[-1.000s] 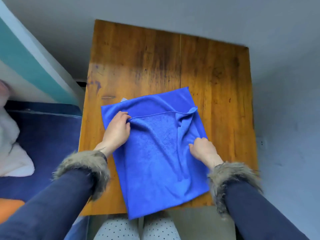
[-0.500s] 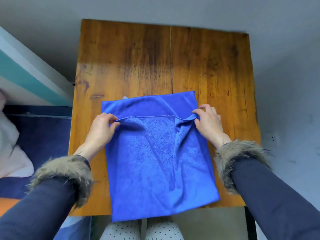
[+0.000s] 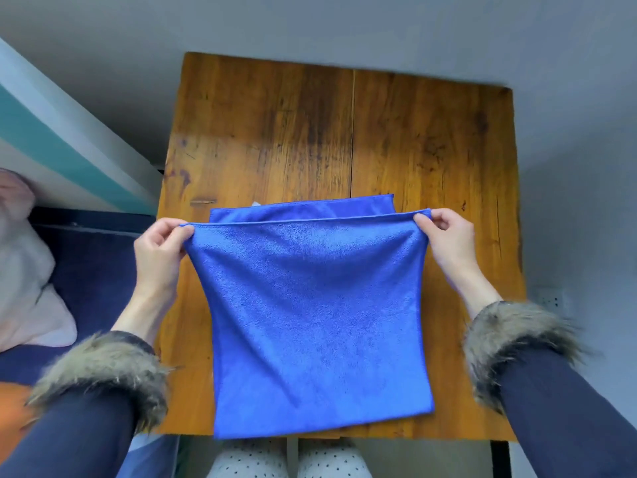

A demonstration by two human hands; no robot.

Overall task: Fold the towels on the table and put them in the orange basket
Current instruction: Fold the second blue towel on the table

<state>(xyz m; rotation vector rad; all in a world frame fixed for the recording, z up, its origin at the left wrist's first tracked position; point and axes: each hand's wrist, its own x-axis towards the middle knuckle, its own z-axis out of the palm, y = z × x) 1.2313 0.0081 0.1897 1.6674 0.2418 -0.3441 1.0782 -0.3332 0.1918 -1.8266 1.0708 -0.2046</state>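
Pinching a blue towel (image 3: 317, 305) by its two upper corners: left hand (image 3: 160, 250), right hand (image 3: 448, 241); upper layer pulled taut over wooden tabletop (image 3: 275, 132).

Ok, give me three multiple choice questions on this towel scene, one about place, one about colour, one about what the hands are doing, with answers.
1. Where does the towel lie?
A. on the wooden table
B. on the floor
C. in a basket

2. What colour is the towel?
A. white
B. blue
C. green

3. How do the hands hold it?
A. both flat on top
B. only one touches it
C. each pinches a corner

Answers: 1 A, its lower part rests on the tabletop. 2 B, it is plain blue. 3 C, the left hand and right hand pinch opposite corners of the raised edge.
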